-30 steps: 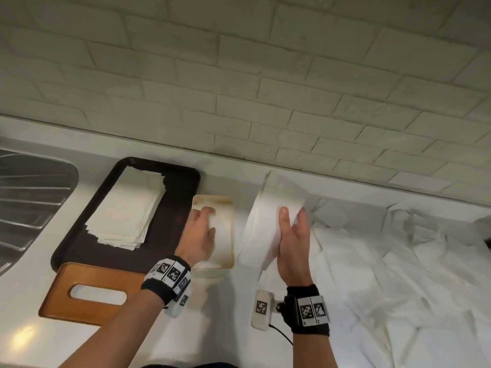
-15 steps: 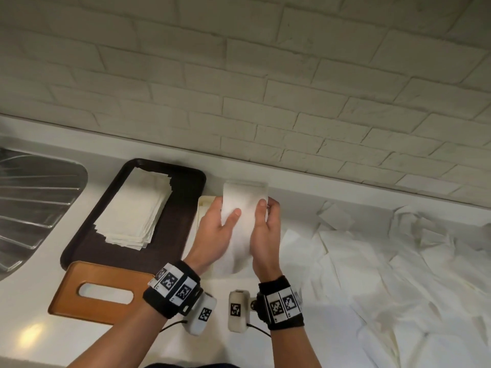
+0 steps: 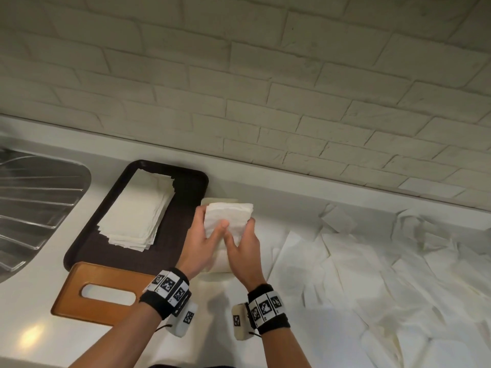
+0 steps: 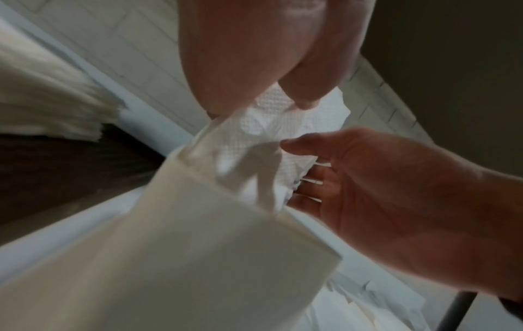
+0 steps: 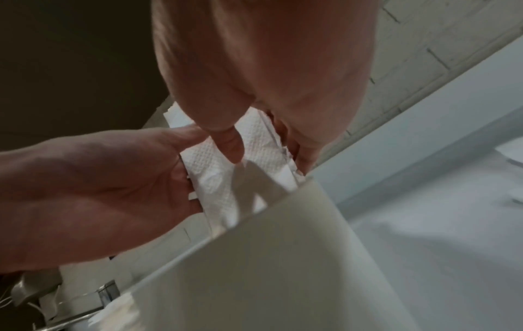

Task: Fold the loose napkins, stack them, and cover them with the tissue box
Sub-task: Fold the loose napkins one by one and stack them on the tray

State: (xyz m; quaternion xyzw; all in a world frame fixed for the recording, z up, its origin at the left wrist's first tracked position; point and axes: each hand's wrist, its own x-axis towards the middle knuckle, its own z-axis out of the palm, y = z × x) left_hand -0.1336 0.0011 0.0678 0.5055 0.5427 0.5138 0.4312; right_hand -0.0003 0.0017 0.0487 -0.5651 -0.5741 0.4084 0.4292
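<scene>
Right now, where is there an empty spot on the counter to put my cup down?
Bare counter shows at the near left, bordered by the metal drainboard, the dark tray and the wooden tissue box cover. Another strip runs near the front edge between the forearms. To the right it is crowded with loose napkins.

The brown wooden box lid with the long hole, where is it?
In the head view, the brown wooden box lid lies low on the left of the white counter, overlapping the dark tray, beside the left hand.

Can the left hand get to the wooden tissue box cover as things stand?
Probably not yet: the left hand and right hand both hold a folded napkin. Once free, the way to the wooden tissue box cover looks clear.
</scene>
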